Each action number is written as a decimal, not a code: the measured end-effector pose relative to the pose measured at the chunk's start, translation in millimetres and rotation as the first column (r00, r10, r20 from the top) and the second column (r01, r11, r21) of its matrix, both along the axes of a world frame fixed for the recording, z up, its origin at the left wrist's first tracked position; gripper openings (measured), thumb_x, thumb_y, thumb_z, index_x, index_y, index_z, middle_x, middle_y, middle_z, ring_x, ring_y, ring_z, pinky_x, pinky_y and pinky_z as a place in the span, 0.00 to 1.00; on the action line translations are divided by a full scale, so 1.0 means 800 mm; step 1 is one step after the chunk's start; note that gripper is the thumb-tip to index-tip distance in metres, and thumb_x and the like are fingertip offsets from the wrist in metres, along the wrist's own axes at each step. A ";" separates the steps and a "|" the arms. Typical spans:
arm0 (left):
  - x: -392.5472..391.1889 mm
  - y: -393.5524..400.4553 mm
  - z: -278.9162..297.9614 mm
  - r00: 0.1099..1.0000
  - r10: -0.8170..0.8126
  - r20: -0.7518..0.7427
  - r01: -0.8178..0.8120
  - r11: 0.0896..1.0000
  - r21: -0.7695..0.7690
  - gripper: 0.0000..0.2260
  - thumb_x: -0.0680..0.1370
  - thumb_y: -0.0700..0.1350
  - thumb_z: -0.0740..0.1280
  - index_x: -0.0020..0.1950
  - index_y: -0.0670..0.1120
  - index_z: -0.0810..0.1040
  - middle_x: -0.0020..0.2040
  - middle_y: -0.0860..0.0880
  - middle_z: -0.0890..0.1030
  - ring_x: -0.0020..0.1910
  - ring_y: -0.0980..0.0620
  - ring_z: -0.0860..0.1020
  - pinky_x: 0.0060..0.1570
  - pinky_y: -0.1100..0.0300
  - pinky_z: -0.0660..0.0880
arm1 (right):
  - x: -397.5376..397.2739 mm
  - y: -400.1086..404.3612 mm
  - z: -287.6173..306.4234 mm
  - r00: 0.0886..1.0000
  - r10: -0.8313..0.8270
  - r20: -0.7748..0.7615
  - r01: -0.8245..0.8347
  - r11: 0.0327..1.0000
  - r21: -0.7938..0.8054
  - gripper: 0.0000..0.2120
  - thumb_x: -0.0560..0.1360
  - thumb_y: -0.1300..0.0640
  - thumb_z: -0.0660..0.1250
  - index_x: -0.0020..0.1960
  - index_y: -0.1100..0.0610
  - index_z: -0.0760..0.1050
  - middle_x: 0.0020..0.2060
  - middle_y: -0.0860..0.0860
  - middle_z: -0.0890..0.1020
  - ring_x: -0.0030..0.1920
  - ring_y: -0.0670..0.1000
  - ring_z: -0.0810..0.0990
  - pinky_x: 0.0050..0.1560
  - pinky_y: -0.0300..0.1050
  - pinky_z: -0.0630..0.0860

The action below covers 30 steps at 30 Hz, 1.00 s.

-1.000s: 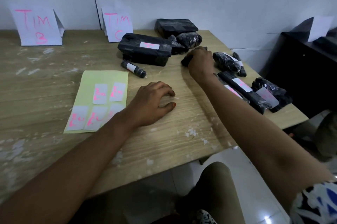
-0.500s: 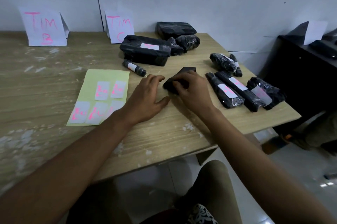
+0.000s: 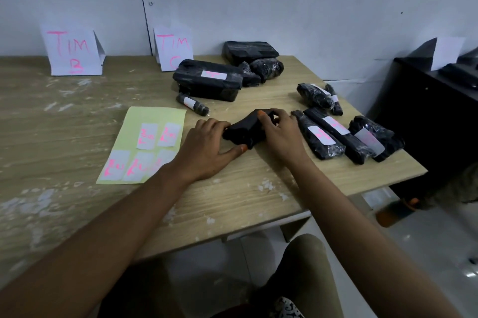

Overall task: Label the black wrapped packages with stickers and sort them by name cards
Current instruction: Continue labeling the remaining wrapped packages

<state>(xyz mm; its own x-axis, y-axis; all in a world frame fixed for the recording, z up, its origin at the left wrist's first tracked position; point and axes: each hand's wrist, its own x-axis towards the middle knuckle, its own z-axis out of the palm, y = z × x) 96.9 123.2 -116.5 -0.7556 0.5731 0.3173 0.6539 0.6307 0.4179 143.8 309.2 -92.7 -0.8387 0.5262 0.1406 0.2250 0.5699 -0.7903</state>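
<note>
Hands at frame centre: left hand [image 3: 207,148] and right hand [image 3: 280,133] both grasp an unlabelled black package [image 3: 244,131] on the tabletop [image 3: 232,188]; bare wood lower left. Cards [image 3: 73,49] read "TIM".

A plain back room used as a makeshift packing space: a worn, paint-flecked wooden table [image 3: 77,121] pushed against a bare white wall [image 3: 284,1], hand-lettered folded paper name cards [image 3: 73,52], a sheet of handwritten stickers [image 3: 144,144], tiled floor [image 3: 439,253], and a dark cabinet [image 3: 434,110] alongside.
</note>
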 end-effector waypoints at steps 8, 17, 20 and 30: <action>-0.003 0.000 0.000 0.999 -0.007 0.049 0.006 1.000 0.021 0.35 0.73 0.71 0.49 0.65 0.48 0.74 0.59 0.50 0.76 0.57 0.49 0.70 0.57 0.49 0.70 | -0.003 -0.005 0.002 0.998 0.040 -0.038 -0.047 0.977 -0.208 0.18 0.78 0.48 0.66 0.62 0.57 0.76 0.53 0.53 0.82 0.54 0.54 0.80 0.57 0.53 0.78; 0.002 -0.002 0.005 0.988 -0.061 0.142 0.033 0.981 0.190 0.30 0.72 0.68 0.59 0.66 0.48 0.73 0.58 0.49 0.80 0.58 0.49 0.74 0.54 0.47 0.74 | -0.008 -0.013 -0.006 0.981 0.131 -0.145 -0.173 0.928 -0.330 0.17 0.77 0.53 0.64 0.65 0.54 0.74 0.47 0.52 0.80 0.40 0.45 0.77 0.46 0.44 0.73; 0.002 -0.003 0.006 0.982 -0.097 0.163 0.043 0.951 0.306 0.25 0.74 0.61 0.67 0.65 0.47 0.73 0.58 0.50 0.78 0.56 0.51 0.77 0.54 0.51 0.76 | -0.010 -0.014 -0.008 0.969 0.169 -0.181 -0.223 0.913 -0.341 0.16 0.79 0.57 0.62 0.65 0.46 0.72 0.47 0.54 0.80 0.40 0.46 0.78 0.43 0.44 0.74; -0.001 -0.003 0.005 0.996 -0.084 -0.003 0.078 0.911 0.404 0.21 0.72 0.49 0.75 0.62 0.43 0.76 0.54 0.51 0.74 0.49 0.57 0.74 0.50 0.75 0.67 | -0.017 -0.018 -0.007 0.957 0.155 -0.246 -0.210 0.954 -0.215 0.08 0.79 0.64 0.64 0.52 0.58 0.82 0.52 0.56 0.83 0.44 0.47 0.83 0.41 0.34 0.78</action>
<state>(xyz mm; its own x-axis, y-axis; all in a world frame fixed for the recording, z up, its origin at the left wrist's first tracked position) 96.3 120.6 -112.6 -0.7178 0.4582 0.5243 0.6881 0.3515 0.6348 130.4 294.6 -98.1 -0.8845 0.4082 0.2257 -0.0630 0.3747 -0.9250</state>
